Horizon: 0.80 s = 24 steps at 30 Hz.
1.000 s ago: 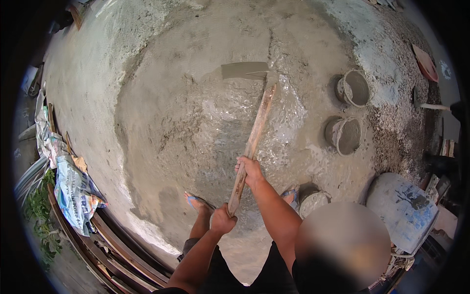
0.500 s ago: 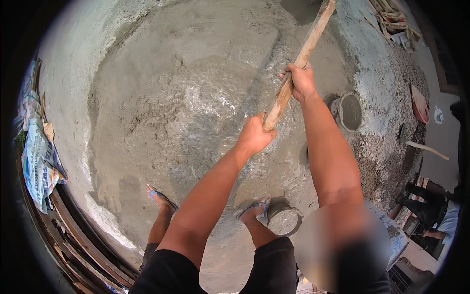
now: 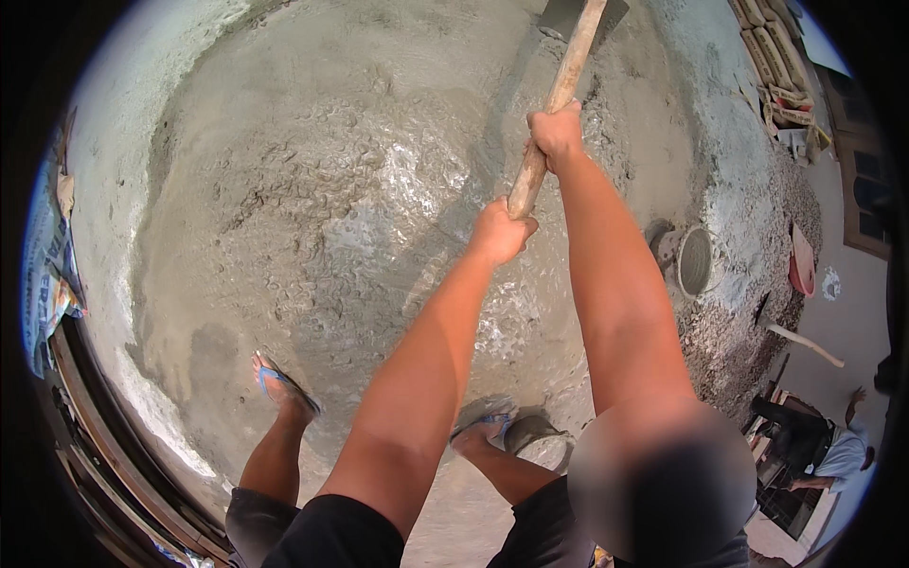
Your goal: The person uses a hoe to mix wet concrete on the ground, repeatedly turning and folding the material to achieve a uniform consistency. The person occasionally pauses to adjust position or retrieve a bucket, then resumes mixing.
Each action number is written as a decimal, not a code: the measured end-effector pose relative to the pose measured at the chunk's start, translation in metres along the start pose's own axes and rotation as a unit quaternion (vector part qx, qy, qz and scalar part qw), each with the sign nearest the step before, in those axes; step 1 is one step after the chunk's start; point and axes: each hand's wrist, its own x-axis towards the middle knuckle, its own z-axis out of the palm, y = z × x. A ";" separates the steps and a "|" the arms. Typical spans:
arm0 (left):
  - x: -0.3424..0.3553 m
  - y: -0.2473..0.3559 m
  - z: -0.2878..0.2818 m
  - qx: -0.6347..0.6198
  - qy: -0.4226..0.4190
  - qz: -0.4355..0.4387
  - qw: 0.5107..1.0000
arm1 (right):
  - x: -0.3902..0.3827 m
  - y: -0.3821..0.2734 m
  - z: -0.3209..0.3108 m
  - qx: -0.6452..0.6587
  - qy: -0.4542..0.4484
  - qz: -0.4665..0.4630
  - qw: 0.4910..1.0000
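Observation:
A long, worn wooden handle [image 3: 576, 57] runs up from my hands to a broad grey metal blade [image 3: 606, 21] at the top of the view, low over or in wet grey cement mix [image 3: 303, 199]. My left hand [image 3: 502, 230] is closed round the handle's lower end. Farther up the handle, my right hand [image 3: 554, 133] grips it too. Both arms are stretched forward. My feet [image 3: 275, 383] in blue flip-flops stand in the mix, the right one partly behind my forearm and beside a bucket [image 3: 540, 445].
More buckets [image 3: 693, 260] stand at right, beside gravel [image 3: 767, 246], a pink scoop [image 3: 803, 265] and another tool's handle [image 3: 803, 343]. Stacked paper sacks [image 3: 772, 62] lie at upper right. Timber [image 3: 104, 431] and plastic sacks [image 3: 52, 284] line the left. A person [image 3: 833, 459] is at the lower right.
Both hands and the tool have moved well forward, up the view, since a second ago, with the blade now at the top edge. The view has shifted, showing more sacks and the other person.

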 end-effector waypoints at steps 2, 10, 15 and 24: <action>-0.025 -0.004 -0.007 0.083 0.022 -0.002 0.996 | -0.029 0.002 -0.003 0.076 -0.011 0.034 0.996; -0.214 -0.088 -0.034 0.156 0.052 -0.038 0.986 | -0.226 0.052 0.011 0.170 -0.026 0.185 0.968; -0.302 -0.077 0.003 0.058 0.023 0.027 0.998 | -0.294 0.058 -0.046 0.184 -0.027 0.201 0.962; -0.051 0.055 0.113 0.097 -0.033 0.078 0.992 | -0.027 -0.004 -0.158 0.094 0.038 0.016 0.995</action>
